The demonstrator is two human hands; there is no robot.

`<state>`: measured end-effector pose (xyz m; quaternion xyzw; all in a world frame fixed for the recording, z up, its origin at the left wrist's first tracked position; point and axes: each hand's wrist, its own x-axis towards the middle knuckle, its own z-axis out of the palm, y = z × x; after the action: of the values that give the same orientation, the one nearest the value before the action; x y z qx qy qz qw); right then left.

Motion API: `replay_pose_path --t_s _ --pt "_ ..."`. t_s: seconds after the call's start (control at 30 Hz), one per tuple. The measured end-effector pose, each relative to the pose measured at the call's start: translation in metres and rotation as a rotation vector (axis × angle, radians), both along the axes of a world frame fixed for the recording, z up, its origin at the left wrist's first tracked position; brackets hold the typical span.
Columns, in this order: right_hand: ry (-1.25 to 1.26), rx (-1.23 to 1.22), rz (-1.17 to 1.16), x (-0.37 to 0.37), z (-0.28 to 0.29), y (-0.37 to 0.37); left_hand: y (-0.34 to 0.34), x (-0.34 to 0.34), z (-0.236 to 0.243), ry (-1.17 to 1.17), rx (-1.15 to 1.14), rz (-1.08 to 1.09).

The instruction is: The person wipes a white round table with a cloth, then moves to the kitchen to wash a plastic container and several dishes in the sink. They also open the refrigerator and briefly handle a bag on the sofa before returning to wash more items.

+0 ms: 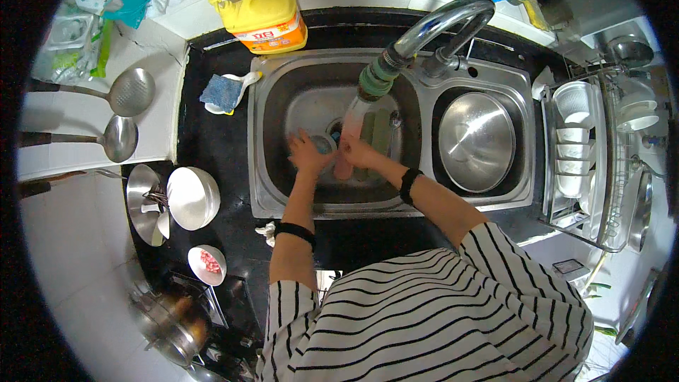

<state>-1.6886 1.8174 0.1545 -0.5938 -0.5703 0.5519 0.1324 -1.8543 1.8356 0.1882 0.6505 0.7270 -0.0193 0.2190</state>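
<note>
Over the left basin of a steel sink, both my hands work close together. My left hand curves its fingers and thumb around a roundish blue-grey thing, whose kind I cannot tell. My right hand is closed on a long pinkish-orange thing, too blurred to name, which slants beneath the faucet's outlet. Long green vegetables lie beside it in the basin. The chrome faucet ends in a green attachment above my right hand. The drain is partly hidden.
A steel bowl fills the right basin. Left of the sink stand white bowls, a small bowl of pink pieces and a blue sponge. A yellow jug stands behind; a dish rack is right.
</note>
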Motion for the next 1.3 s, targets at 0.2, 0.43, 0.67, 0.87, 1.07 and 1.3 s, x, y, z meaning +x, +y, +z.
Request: replay_pose_path --t_s 0.2,0.43,0.67,0.87,1.07,1.3 --pt "-0.063 0.355 -0.112 -0.001 0.007 0.01 -0.001 0.016 0.031 0.079 -0.039 -0.156" --pt "0.128 0.201 0.278 0.033 0.046 0.023 -0.007 0.007 0.099 -0.066 0.228 -0.513" --pt "0.109 0.101 0.323 0.047 0.096 -0.002 -0.02 0.013 0.109 -0.399 0.338 -0.429" --pt "0.017 0.614 0.357 0.072 0.124 -0.008 -0.036 0.009 0.098 -0.665 0.209 -0.298" --pt "0.01 0.156 0.225 0.086 0.106 0.023 -0.027 -0.031 0.073 -1.626 -0.319 0.325" --pt "-0.02 -0.21 -0.07 0.013 -0.027 0.063 -0.012 -0.057 0.025 -1.607 0.044 0.817"
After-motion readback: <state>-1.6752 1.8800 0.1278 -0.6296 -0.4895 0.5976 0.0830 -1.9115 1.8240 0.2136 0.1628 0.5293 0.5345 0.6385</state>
